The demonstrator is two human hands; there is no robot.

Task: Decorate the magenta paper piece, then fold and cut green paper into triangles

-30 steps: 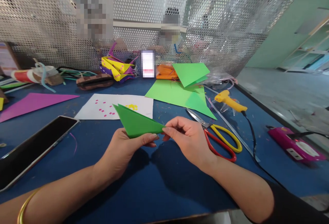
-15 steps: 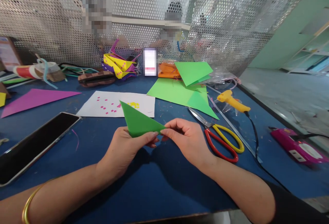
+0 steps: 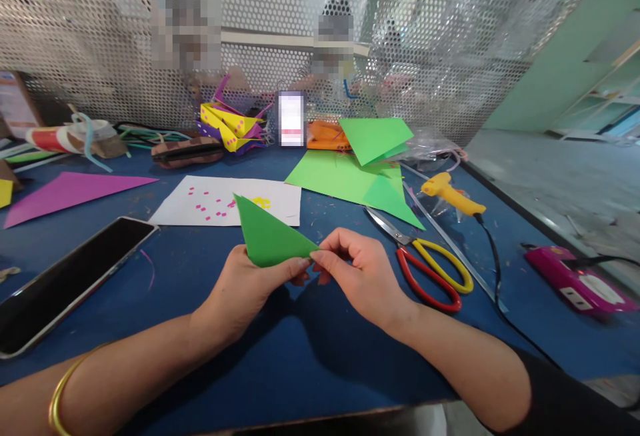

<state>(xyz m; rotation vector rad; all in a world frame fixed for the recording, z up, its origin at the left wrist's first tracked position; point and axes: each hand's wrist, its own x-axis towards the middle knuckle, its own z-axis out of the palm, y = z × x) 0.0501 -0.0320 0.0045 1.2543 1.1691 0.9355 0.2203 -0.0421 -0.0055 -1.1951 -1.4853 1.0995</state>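
Observation:
A folded piece of green paper (image 3: pixel 273 233), triangular with its tall point at the left, is held above the blue table between both hands. My left hand (image 3: pixel 255 289) grips its lower edge, thumb in front and fingers behind. At the paper's right corner, my right hand (image 3: pixel 355 266) pinches with thumb and forefinger. The two sets of fingertips nearly meet. Just right of my right hand lie scissors (image 3: pixel 407 243) with one red and one yellow handle. Behind the folded piece is a white sheet (image 3: pixel 220 203) with small pink and yellow bits on it.
A phone (image 3: pixel 70 276) and purple paper (image 3: pixel 75 196) lie at left. Green sheets (image 3: pixel 330 176) are at the back. A yellow glue gun (image 3: pixel 453 195), its black cord and a pink power strip (image 3: pixel 580 279) sit at right. Folded yellow paper (image 3: pixel 230 126) stands by the perforated screen.
The top of the folded green paper now shows two slightly parted points. My right fingertips have shifted slightly left along its corner. Both hands keep their hold.

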